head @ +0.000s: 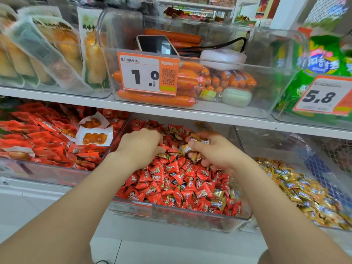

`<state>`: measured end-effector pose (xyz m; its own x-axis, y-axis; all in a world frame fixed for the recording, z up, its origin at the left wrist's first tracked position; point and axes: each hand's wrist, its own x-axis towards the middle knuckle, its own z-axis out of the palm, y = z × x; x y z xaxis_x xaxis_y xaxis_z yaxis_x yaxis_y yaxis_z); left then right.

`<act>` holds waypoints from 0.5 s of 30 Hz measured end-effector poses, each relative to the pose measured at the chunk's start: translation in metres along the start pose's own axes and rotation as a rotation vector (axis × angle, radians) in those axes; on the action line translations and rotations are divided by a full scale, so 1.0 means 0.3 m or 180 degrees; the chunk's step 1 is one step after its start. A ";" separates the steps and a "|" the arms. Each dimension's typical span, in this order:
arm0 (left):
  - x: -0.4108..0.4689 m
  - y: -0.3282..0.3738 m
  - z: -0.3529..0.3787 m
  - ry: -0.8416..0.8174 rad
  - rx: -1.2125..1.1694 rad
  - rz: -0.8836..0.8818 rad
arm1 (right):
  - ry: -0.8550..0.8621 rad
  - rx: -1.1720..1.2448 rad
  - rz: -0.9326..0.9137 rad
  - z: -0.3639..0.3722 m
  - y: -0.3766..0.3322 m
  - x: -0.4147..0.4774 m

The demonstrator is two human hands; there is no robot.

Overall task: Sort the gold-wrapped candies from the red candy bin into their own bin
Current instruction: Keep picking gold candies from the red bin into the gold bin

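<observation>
R hand (215, 149) is curled round a small bunch of gold-wrapped candies (186, 149), thumb on top, just above the red candies (171, 174) mid-way back in the red candy bin (190, 212). L hand (141, 144) beside it is knuckles-up w/ fingers bent down into the red pile, tips hidden, so can't tell if it grips anything. Stray gold ones (217, 203) lie mixed in at the bin's front R corner, the gold bin (276, 147) just to the R holds a gold heap (304, 191), and on the shelf above sit orange sausages (190, 77) w/ a price tag (148, 73) and a phone (156, 44).
</observation>
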<state>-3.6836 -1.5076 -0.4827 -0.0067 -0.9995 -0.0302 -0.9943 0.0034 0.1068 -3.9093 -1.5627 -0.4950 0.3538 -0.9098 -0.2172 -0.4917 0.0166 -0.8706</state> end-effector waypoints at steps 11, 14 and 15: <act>-0.139 0.069 0.036 0.0628 -0.0731 -0.0052 | -0.0056 0.1597 0.0124 -0.051 0.010 -0.182; -0.176 0.145 0.057 0.0742 -0.1690 0.0104 | -0.0039 0.1699 0.0023 -0.134 0.022 -0.264; -0.186 0.175 0.065 0.0614 -0.1929 0.0164 | -0.0011 0.1675 -0.0002 -0.177 0.034 -0.292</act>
<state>-3.7374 -1.4510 -0.4949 0.0227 -0.9863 0.1636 -0.7560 0.0902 0.6484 -3.9877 -1.5048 -0.4615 0.3569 -0.9085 -0.2174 -0.0259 0.2230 -0.9745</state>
